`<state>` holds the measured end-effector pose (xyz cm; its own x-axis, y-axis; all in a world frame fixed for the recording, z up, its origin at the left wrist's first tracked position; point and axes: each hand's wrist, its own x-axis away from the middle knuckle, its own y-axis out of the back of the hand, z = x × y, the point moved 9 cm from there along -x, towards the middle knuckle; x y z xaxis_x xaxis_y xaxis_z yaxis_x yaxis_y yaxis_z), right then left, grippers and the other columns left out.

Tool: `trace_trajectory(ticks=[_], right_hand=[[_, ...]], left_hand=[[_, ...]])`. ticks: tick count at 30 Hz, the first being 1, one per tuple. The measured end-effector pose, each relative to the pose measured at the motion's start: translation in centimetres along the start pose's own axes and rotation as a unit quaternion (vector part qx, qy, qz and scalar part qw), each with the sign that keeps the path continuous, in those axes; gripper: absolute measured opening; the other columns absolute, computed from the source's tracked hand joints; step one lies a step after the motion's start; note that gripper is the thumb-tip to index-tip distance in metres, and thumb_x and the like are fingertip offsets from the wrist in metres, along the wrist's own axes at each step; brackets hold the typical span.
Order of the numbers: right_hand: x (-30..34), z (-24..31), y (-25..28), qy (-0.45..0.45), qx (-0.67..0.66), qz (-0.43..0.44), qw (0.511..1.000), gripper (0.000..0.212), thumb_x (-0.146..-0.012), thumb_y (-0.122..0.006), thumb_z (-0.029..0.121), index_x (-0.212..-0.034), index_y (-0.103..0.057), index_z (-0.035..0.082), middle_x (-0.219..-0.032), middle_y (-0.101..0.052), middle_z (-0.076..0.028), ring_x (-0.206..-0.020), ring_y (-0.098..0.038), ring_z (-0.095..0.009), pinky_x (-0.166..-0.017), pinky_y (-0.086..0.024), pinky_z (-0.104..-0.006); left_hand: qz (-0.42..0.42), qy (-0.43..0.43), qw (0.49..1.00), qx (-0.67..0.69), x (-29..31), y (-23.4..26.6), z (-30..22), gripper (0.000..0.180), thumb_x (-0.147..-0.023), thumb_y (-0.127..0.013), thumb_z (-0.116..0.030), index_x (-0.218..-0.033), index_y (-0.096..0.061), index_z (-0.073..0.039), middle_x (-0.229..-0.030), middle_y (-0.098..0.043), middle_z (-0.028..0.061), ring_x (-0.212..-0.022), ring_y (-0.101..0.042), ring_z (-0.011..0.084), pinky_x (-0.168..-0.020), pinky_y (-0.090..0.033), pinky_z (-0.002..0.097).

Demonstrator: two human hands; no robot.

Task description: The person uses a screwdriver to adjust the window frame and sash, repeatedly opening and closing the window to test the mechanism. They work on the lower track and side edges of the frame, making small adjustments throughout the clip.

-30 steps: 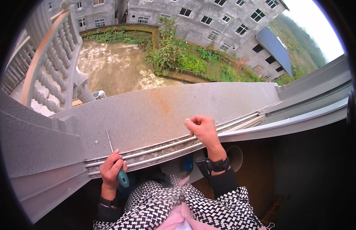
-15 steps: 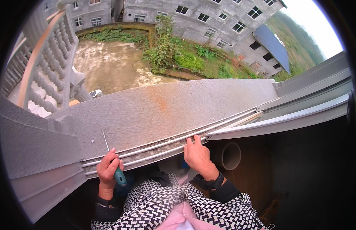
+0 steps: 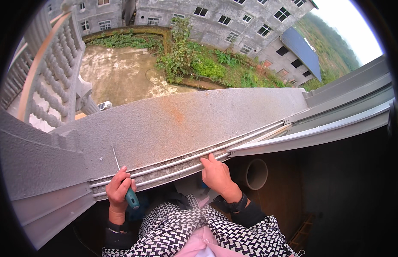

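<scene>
My left hand (image 3: 117,188) is closed round a screwdriver (image 3: 131,199) with a teal handle. The thin metal shaft points up and away over the rough grey sill. Beneath both hands runs a sliding window track (image 3: 158,179) with two pale rails and grey grit in the groove between them. My right hand (image 3: 218,175) rests at the track, left of the sliding sash (image 3: 310,135). Its fingers are bent and drawn together, with the tips down at the groove. Whatever they may pinch is hidden.
Beyond the track lies the wide outer sill (image 3: 199,115) with a rusty stain. A small pale crumb (image 3: 101,158) sits on it at the left. A round pale container (image 3: 256,174) stands below on the inside. Outside are a balustrade (image 3: 44,81), a yard and grey buildings.
My right hand has shifted slightly left and nearer along the track. The left hand keeps the screwdriver almost in place. The whole view has moved a little.
</scene>
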<state>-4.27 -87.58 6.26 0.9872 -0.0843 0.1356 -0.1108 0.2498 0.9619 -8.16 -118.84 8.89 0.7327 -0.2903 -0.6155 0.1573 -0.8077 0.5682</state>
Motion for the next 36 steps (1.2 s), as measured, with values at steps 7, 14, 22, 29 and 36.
trace_trajectory(ticks=[7, 14, 22, 29, 36], right_hand=[[-1.1, -4.0, 1.2, -0.122, 0.057, -0.011, 0.991, 0.017, -0.088, -0.063, 0.013, -0.1, -0.066, 0.001, -0.102, -0.061, -0.027, -0.08, -0.071, -0.046, -0.07, -0.058, -0.0535], [0.4, 1.3, 2.0, 0.054, -0.08, -0.068, 0.993, 0.021, -0.088, -0.063, 0.011, -0.108, -0.066, 0.005, -0.1, -0.068, -0.019, -0.08, -0.07, -0.041, -0.072, -0.058, -0.0527], [-3.2, -0.4, 1.7, -0.033, 0.106, -0.035, 0.993, 0.01, -0.09, -0.065, 0.016, -0.086, -0.063, 0.007, -0.078, -0.07, -0.014, -0.069, -0.072, -0.036, -0.059, -0.057, -0.0465], [-2.1, 2.6, -0.7, -0.012, 0.028, -0.022, 0.999, 0.01, -0.091, -0.064, 0.012, -0.094, -0.057, 0.007, -0.078, -0.069, -0.016, -0.072, -0.07, -0.039, -0.063, -0.055, -0.0507], [-2.6, 5.2, 0.9, 0.203, 0.0, 0.011, 0.979, 0.025, -0.09, -0.06, 0.008, -0.108, -0.07, 0.021, -0.083, -0.066, -0.008, -0.075, -0.07, -0.031, -0.06, -0.053, -0.0435]], left_hand=[[0.012, -0.005, 1.0, 0.005, 0.3, -0.1, 0.2, 0.014, -0.078, -0.074, 0.005, -0.086, -0.064, -0.001, -0.094, -0.069, 0.0141, -0.103, -0.075, 0.0377, -0.085, -0.064, 0.0434], [0.009, -0.006, 1.0, 0.005, 0.1, -0.1, 0.0, 0.015, -0.078, -0.074, 0.006, -0.087, -0.064, -0.001, -0.094, -0.069, 0.0143, -0.103, -0.075, 0.0377, -0.086, -0.063, 0.044], [0.001, 0.002, 1.0, -0.003, -0.1, -0.1, -0.1, 0.016, -0.073, -0.076, 0.006, -0.08, -0.064, -0.001, -0.087, -0.067, 0.0116, -0.097, -0.075, 0.0359, -0.079, -0.065, 0.0411], [-0.007, -0.004, 1.0, -0.004, 0.0, 0.1, -0.2, 0.016, -0.073, -0.077, 0.005, -0.081, -0.064, -0.002, -0.089, -0.068, 0.0116, -0.098, -0.075, 0.0353, -0.079, -0.064, 0.0404], [-0.005, -0.008, 1.0, 0.008, -0.2, 0.2, -0.3, 0.016, -0.075, -0.078, 0.005, -0.082, -0.064, -0.002, -0.089, -0.067, 0.0111, -0.097, -0.076, 0.0348, -0.078, -0.064, 0.0402]])
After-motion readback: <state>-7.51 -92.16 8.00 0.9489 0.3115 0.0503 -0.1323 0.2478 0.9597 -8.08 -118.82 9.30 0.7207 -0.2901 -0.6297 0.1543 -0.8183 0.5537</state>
